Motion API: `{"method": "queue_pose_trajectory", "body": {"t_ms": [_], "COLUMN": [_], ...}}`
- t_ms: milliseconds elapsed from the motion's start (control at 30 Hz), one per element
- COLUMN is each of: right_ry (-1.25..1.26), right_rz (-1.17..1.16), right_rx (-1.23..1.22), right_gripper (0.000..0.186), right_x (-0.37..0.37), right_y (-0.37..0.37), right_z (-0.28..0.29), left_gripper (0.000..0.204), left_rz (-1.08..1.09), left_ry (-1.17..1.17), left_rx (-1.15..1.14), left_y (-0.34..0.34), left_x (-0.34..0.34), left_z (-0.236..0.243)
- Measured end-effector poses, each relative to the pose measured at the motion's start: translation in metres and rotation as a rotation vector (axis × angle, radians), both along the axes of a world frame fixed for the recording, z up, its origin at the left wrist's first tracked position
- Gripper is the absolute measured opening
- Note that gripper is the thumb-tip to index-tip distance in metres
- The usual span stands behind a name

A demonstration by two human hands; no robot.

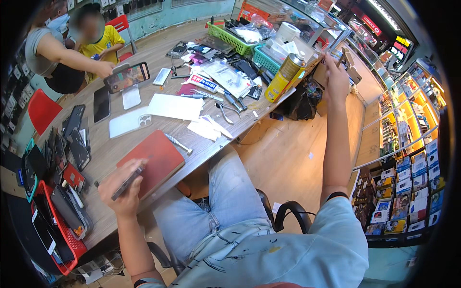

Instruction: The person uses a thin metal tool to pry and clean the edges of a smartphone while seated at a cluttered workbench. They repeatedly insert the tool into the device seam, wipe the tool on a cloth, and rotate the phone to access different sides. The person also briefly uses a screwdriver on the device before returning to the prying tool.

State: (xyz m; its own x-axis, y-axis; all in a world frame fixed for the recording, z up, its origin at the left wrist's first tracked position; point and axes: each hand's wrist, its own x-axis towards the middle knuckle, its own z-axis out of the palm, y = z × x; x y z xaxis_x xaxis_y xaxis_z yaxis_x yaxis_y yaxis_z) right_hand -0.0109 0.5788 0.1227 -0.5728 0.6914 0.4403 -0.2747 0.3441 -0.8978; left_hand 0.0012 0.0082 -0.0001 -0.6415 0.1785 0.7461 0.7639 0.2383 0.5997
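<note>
My left hand (120, 189) is closed around a dark, thin phone (128, 183), held on edge above the table. Just beside it lies a red-covered notebook (152, 161). My right arm reaches far out to the right, past the table's edge. There my right hand (337, 79) has its fingers drawn together near a thin brownish piece; what they hold is too small to tell. Below that hand hangs a black plastic bag (302, 101). A yellow spray can (285, 77) stands upright at the table edge, left of my right hand.
Pliers (224, 114), a screwdriver (178, 143), white paper (175, 106) and a clear phone case (129, 123) lie on the table. A phone on a stand (127, 78) is at the far side, where two people are. A red basket (72, 240) of phones sits at left.
</note>
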Motion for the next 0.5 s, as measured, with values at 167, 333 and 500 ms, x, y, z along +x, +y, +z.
{"method": "queue_pose_trajectory", "body": {"t_ms": [167, 333, 500], "right_ry": [-0.082, -0.221, 0.026], "right_rz": [-0.266, -0.248, 0.042], "right_rx": [0.3, 0.448, 0.271], "right_gripper": [0.065, 0.08, 0.047], "right_x": [-0.091, -0.167, -0.247], "right_y": [0.106, 0.304, 0.331], "right_z": [0.055, 0.115, 0.127], "left_gripper": [0.028, 0.026, 0.025], "left_rz": [0.027, 0.008, 0.095], "left_ry": [-0.032, -0.133, -0.191], "left_rx": [0.037, 0.076, 0.039], "left_y": [-0.001, 0.005, -0.003], "left_x": [0.001, -0.009, 0.011], "left_z": [0.003, 0.002, 0.012]}}
